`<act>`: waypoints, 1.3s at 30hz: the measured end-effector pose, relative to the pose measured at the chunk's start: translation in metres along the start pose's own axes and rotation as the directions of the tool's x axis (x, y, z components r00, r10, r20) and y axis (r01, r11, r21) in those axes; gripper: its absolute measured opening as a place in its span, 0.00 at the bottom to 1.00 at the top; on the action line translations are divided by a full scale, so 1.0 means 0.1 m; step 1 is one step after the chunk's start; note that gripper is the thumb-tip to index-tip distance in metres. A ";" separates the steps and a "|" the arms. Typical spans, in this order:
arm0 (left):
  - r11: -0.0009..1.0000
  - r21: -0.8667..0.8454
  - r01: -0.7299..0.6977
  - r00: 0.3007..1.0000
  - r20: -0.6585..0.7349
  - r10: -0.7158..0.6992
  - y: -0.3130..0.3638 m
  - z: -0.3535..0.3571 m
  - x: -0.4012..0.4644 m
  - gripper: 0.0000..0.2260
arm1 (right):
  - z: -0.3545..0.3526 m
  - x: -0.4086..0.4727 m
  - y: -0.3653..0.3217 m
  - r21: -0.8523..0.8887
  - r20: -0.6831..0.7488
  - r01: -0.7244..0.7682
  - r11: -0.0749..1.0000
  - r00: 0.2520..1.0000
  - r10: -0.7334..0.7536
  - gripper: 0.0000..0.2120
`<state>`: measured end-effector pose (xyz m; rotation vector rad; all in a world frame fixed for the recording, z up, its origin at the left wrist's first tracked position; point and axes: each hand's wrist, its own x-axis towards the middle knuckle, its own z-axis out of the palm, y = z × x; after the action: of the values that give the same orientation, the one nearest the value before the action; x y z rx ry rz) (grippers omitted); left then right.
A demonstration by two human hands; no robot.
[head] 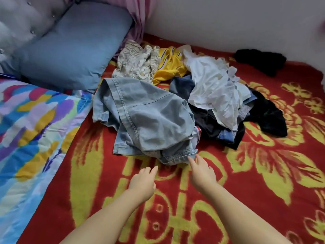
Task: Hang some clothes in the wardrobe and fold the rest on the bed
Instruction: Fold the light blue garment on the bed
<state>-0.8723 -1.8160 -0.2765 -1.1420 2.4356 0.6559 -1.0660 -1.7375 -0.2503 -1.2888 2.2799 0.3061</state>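
Observation:
A heap of clothes lies on the bed's red and yellow blanket (175, 217). Light blue jeans (146, 117) sprawl at the heap's near left. Behind them lie a beige patterned garment (135, 64), a yellow shirt (168, 66), a white shirt (211, 88) and dark clothes (269, 117). My right hand (202, 173) reaches forward with straight fingers, its fingertips at the jeans' near hem. My left hand (143, 182) hovers over the blanket just short of the jeans, fingers relaxed, holding nothing.
A blue pillow (70, 50) leans on a grey tufted headboard (22, 20) at the back left. A multicoloured quilt (29, 129) covers the left side. A separate black garment (262, 60) lies by the white wall. Pink striped fabric (140, 18) hangs in the corner.

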 end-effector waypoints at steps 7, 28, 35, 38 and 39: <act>0.993 -0.049 -0.107 0.992 -0.072 0.103 0.23 0.40 0.96 0.30 | 0.22 0.99 0.12 -0.214 -0.084 0.092 0.973 0.990 -0.112 0.30; 0.831 -0.553 0.051 0.814 -0.460 -0.356 -0.24 -0.49 0.05 0.16 | -0.70 -0.23 -0.50 0.422 -0.287 0.460 0.781 0.885 -0.367 0.05; 0.692 -0.718 -0.072 0.701 -0.530 -0.477 -0.03 -0.99 -0.74 0.14 | -1.34 -1.12 -0.34 0.375 -0.368 0.511 0.773 0.848 -0.382 0.11; 0.750 -0.647 -0.137 0.673 -0.616 -0.409 0.20 -1.24 -1.11 0.11 | -1.62 -1.53 -0.13 0.433 -0.448 0.496 0.753 0.843 -0.297 0.18; 0.783 -0.602 -0.157 0.663 -0.652 -0.368 0.30 -1.33 -1.24 0.11 | -1.74 -1.67 -0.04 0.426 -0.483 0.497 0.757 0.831 -0.274 0.20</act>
<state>-0.8385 -1.7964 -0.0959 -2.1936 2.8228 1.1990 -1.0453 -1.6903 -0.0143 -1.5584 2.0734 -0.7686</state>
